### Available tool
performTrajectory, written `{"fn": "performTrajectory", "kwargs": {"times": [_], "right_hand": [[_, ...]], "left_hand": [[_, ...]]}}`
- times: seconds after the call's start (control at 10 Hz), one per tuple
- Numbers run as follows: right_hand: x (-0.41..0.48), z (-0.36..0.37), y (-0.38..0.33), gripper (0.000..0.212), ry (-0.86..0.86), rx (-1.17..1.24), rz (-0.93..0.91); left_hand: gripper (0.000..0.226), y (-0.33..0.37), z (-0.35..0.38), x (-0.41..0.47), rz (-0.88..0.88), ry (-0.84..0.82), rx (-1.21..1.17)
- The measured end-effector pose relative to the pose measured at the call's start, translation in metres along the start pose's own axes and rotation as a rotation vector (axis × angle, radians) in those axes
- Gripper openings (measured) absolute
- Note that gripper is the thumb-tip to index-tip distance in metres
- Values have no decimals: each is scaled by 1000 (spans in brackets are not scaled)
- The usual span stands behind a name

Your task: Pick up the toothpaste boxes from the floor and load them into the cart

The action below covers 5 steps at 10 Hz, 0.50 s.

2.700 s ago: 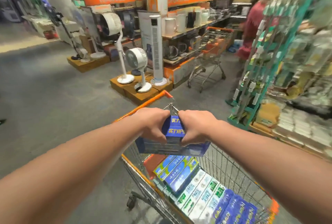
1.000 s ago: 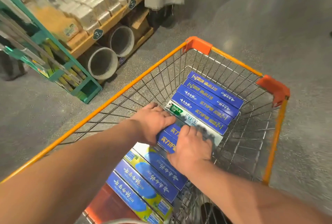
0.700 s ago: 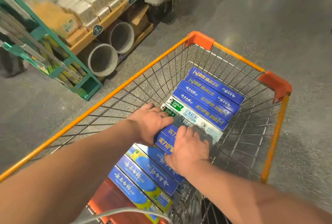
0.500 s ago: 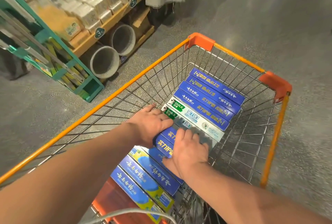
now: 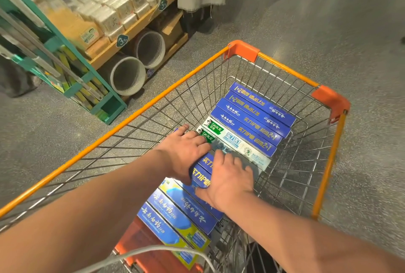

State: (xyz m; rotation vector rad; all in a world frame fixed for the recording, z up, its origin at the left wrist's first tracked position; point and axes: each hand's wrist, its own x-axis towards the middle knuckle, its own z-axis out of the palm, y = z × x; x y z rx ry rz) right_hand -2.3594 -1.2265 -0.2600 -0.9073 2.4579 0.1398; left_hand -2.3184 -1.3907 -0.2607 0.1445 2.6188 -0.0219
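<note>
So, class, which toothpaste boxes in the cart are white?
The two adjacent Darlie boxes, green-labelled, in the middle of the cart; the rest are mainly blue.

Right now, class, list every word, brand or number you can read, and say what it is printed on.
"DARLIE": white-green boxes
"买1送1": same boxes
"超值2+1": dark blue boxes
"云南白药": blue-yellow boxes
"3": teal shelf tag; smaller digits blurred
Shelf packets: labels too blurred

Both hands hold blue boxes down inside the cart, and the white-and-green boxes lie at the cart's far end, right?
Not quite. In the head view the left hand and right hand do hold blue boxes inside the cart, but the white-and-green boxes lie mid-cart, just beyond the hands; dark blue boxes lie at the far end.
</note>
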Motion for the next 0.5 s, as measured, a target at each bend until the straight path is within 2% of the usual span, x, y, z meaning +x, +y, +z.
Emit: {"fn": "performTrajectory", "kwargs": {"times": [0.2, 0.5], "right_hand": [[-16, -20, 3, 116, 42, 14, -50], [-111, -119, 11, 103, 250, 53, -137]], "left_hand": [[115, 8, -19, -17, -22, 4, -25], [111, 38, -115, -123, -154, 104, -23]]}}
